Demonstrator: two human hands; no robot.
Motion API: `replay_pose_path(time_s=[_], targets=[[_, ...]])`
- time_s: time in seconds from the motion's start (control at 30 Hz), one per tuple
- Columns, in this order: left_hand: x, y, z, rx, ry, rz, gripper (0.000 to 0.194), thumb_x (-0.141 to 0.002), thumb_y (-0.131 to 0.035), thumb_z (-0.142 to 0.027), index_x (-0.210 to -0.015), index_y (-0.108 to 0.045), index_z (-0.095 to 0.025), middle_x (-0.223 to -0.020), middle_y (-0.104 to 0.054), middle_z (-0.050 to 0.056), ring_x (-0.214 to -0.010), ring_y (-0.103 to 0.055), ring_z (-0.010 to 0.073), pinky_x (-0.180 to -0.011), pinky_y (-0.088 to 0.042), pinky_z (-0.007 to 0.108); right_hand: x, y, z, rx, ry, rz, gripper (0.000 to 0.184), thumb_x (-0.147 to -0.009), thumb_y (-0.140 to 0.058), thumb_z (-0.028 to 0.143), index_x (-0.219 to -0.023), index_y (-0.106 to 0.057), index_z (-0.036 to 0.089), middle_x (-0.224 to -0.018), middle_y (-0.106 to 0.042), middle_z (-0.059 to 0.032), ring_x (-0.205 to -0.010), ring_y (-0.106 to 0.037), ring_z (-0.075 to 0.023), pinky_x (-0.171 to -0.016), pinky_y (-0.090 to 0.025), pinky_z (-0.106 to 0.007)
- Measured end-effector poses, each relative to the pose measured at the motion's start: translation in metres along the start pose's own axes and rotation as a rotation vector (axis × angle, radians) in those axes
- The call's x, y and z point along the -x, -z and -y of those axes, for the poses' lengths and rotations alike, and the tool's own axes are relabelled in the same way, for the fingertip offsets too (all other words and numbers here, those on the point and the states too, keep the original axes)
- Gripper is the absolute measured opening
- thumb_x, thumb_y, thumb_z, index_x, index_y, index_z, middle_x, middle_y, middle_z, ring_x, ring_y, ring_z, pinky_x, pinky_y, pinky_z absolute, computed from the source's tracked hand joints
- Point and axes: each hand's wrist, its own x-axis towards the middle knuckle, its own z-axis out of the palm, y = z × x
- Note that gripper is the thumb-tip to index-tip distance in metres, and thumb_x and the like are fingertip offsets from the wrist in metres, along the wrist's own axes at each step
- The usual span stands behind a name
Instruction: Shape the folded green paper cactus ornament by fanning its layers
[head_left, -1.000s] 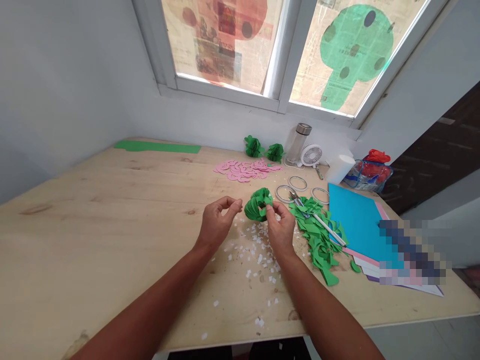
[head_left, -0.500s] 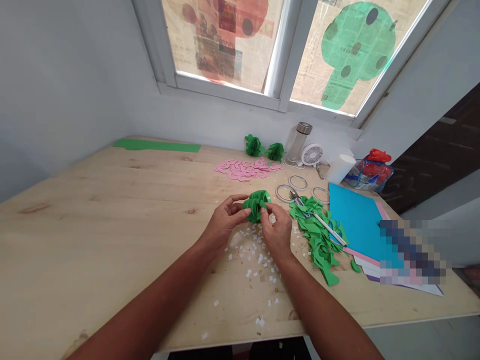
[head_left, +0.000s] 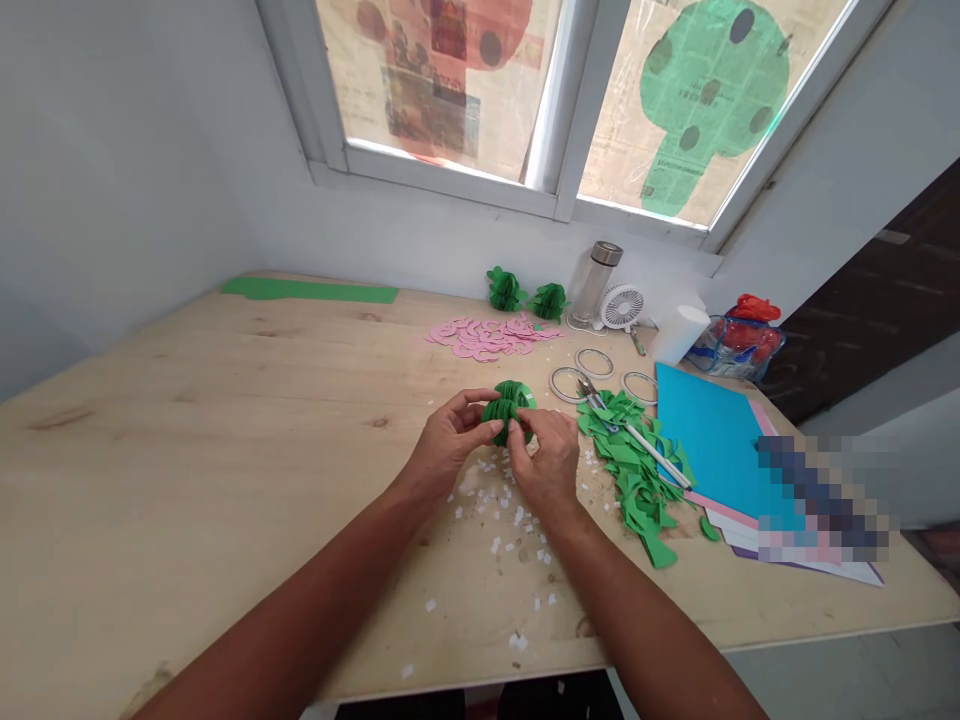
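Note:
A layered green paper ornament [head_left: 501, 410] is held just above the table between both hands. From its left side, my left hand [head_left: 448, 437] grips it between thumb and fingers. My right hand [head_left: 549, 455] pinches the front right of its layers; the fingertips partly cover them. A small white patch shows on its upper right part. Two similar green paper ornaments [head_left: 506, 289] stand at the back by the wall. Pink paper cutouts [head_left: 487, 338] lie in a heap before them. Small white paper bits [head_left: 517, 515] are scattered below my hands.
Green paper scraps [head_left: 637, 480] lie to the right, with scissors [head_left: 591, 392] and a white pen [head_left: 656, 455] on them. Several tape rolls [head_left: 595, 363], a glass bottle [head_left: 596, 285], a small fan [head_left: 622, 307] and blue paper [head_left: 712, 440] are beyond. A green strip [head_left: 315, 291] lies back left.
My right fingers have shifted slightly left across the front of the ornament, and its layers now sit closer together. The left hand keeps its hold.

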Motion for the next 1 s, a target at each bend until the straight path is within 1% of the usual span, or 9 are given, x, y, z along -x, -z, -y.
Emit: replay_pose_path(time_s=[0.37,0.7,0.87,1.0], targets=[[0.0005,0.0004,0.0001,-0.017,-0.009,0.015,0.04,-0.061,-0.077,-0.028,-0.097,-0.062,-0.018,-0.08,-0.067,0.003,-0.076,-0.063,0.0172,-0.074,-0.051,0.033,0.0009,0.0022,0.0034,0.072,0.063,0.038,0.013,-0.085,-0.05,0.02,-0.085,-0.063,0.018,-0.076,-0.067,-0.0036,-0.077,-0.057,-0.0168,-0.081,-0.031,-0.034],[0.0,-0.0006,0.0015,-0.028,-0.028,-0.013,0.038,-0.06,-0.077,-0.026,-0.096,-0.064,-0.019,-0.078,-0.066,0.0,-0.074,-0.061,0.0145,-0.074,-0.049,0.029,-0.0008,0.0054,0.0057,0.187,0.138,0.071,0.015,-0.083,-0.05,0.02,-0.088,-0.064,0.017,-0.073,-0.065,-0.0041,-0.076,-0.055,-0.018,-0.081,-0.03,-0.035],[0.0003,-0.0008,0.0021,-0.045,-0.051,-0.026,0.039,-0.063,-0.075,-0.026,-0.098,-0.062,-0.018,-0.079,-0.065,0.001,-0.076,-0.06,0.0148,-0.073,-0.049,0.029,-0.0009,0.0062,0.008,0.205,0.167,0.075,0.015,-0.083,-0.048,0.02,-0.087,-0.063,0.017,-0.073,-0.064,-0.0041,-0.074,-0.053,-0.0179,-0.08,-0.029,-0.035],[0.001,-0.0008,0.0003,-0.109,-0.072,-0.028,0.037,-0.063,-0.074,-0.027,-0.097,-0.063,-0.019,-0.079,-0.065,0.002,-0.078,-0.059,0.016,-0.074,-0.049,0.029,-0.0007,0.0065,0.0096,0.226,0.182,0.092,0.015,-0.083,-0.048,0.018,-0.086,-0.062,0.018,-0.071,-0.062,-0.0041,-0.074,-0.051,-0.0181,-0.079,-0.029,-0.035]])
